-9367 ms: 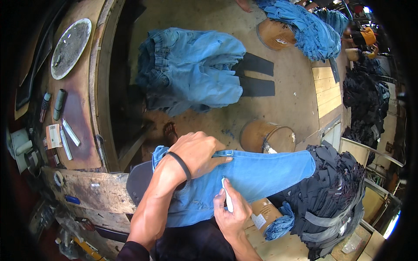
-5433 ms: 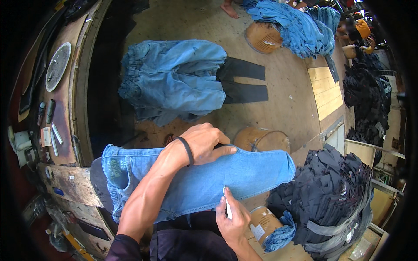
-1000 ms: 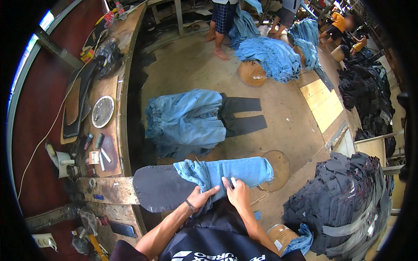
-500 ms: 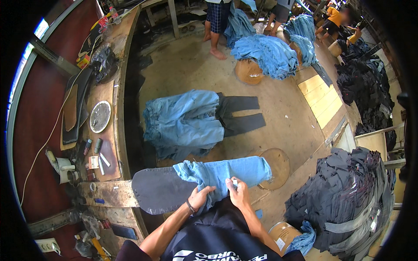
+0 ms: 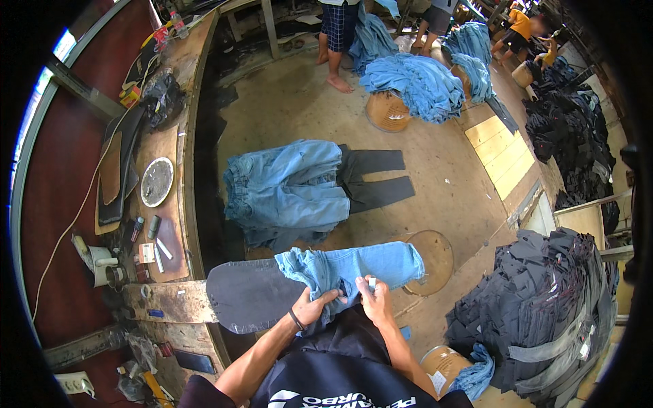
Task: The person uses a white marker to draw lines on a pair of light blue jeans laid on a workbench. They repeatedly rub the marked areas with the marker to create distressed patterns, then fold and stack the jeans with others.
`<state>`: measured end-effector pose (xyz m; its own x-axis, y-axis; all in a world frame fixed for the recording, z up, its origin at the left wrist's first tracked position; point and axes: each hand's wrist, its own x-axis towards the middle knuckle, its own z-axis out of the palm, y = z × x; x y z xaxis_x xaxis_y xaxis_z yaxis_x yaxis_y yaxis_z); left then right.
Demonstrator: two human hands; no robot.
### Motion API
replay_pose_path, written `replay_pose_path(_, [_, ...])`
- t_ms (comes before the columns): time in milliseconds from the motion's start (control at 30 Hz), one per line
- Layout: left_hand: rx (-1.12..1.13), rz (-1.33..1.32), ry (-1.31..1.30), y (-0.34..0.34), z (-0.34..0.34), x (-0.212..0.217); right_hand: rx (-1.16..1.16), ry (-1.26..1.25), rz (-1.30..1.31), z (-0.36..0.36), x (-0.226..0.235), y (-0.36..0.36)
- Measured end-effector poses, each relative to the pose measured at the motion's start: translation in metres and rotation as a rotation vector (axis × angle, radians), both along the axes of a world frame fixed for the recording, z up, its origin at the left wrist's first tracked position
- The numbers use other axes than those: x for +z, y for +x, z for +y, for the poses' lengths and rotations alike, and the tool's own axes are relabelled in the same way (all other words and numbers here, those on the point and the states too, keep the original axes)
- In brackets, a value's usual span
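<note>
A light-blue denim trouser leg is drawn over a long dark padded board, bunched at its left part and smooth toward the frayed right end. My left hand is closed on the bunched denim at the near edge. My right hand is closed at the near side of the leg, thumb up, with a small white piece showing between its fingers; its kind is too small to make out. Some fingers of both hands are hidden by the cloth.
On the left, a wooden bench carries a round tray, markers and a phone. Ahead, blue jeans lie spread over dark trousers. A large dark garment pile stands at right. Barefoot people stand farther off.
My left hand has shifted slightly right and up along the bunched denim, opening a dark fold beside its fingertips. My right hand and its white piece have moved only slightly.
</note>
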<state>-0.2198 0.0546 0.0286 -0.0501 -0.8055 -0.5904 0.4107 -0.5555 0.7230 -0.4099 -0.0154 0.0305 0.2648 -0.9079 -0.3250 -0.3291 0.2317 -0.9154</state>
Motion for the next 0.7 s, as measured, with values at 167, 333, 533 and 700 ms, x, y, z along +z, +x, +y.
replay_pose_path(167, [-0.086, -0.173, -0.161, -0.004, -0.005, -0.001, 0.052, -0.066, 0.029, 0.000, -0.004, 0.000])
replay_pose_path(333, [-0.082, 0.002, -0.083, 0.006, 0.011, -0.011, -0.020, -0.054, 0.106, 0.003, 0.009, 0.005])
replay_pose_path(533, [-0.142, -0.033, -0.081, 0.010, 0.019, -0.024, 0.210, 0.124, 0.044, -0.001, 0.021, 0.010])
replay_pose_path(700, [-0.038, -0.120, -0.136, 0.002, 0.018, -0.025, 0.227, 0.111, 0.019, 0.000, 0.011, 0.014])
